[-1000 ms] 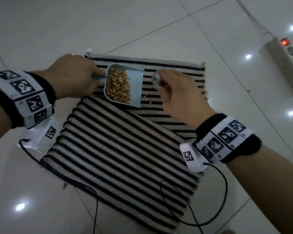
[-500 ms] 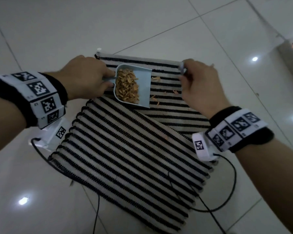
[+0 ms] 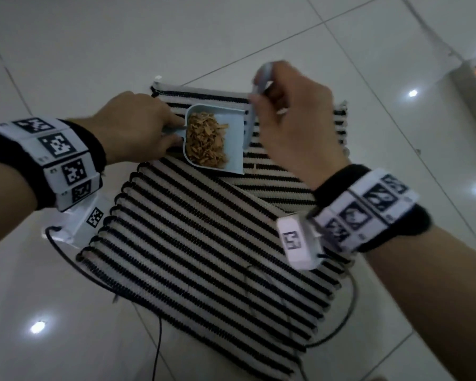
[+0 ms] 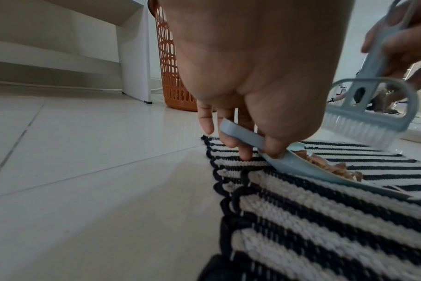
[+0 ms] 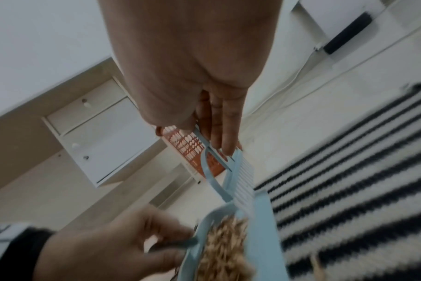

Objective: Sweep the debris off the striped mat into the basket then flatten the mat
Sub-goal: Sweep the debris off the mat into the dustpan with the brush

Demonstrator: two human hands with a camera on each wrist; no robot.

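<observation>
Wood-shaving debris sits heaped in your light-blue dustpan, which rests tilted on the far part of the striped mat, mouth toward your right. One or two stray slivers show on the mat just past the pan's lip; the blur makes the count unclear.

Your left hand grips the dustpan handle, thumb on top and fingers curled under. Your right hand holds the small blue hand brush by its handle. In the left wrist view its bristles are clear of the mat, up beside the pan's mouth.

The mat is folded: the near portion lies over the far portion at an angle, the fold edge running just under the pan.

The orange slotted basket stands upright on the tile floor, well beyond the mat's far corner, next to a white cabinet.

Step in hand, as I read it: the last of the sweeping. Next, flick in the strays, keep the pan level so nothing spills, carry it to the basket and tip it. Then unfold the mat and press it flat.
</observation>
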